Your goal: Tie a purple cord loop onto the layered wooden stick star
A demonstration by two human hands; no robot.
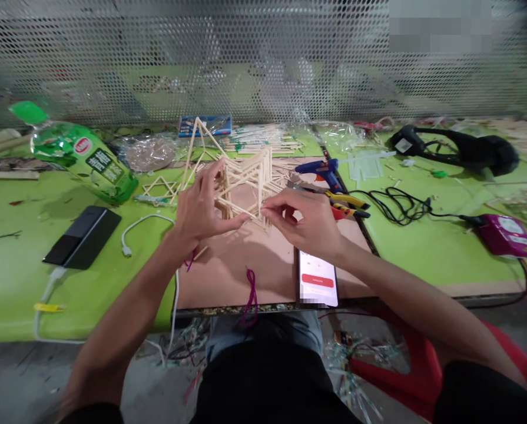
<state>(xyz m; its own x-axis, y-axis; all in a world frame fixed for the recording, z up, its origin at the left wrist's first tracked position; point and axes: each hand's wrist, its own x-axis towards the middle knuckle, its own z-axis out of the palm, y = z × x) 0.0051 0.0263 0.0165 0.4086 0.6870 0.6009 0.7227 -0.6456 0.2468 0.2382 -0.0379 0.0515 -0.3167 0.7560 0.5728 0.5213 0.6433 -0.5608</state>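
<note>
One stick frame (265,168) stands on one brown board (228,277), between two hands. Left hand (204,206): fingers spread around the frame's left side, partly hiding it; firmness of grip cannot be told. Right hand (307,221): thumb and forefinger pinched at the near right corner; pinch contents unclear. It covers the top of one lit phone (318,280). Upright sticks point upward; the frame's long axis is indistinct.

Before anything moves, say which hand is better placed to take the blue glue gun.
Probably the right hand: it is nearer the glue gun; the left hand is across the stick frame from it.
</note>
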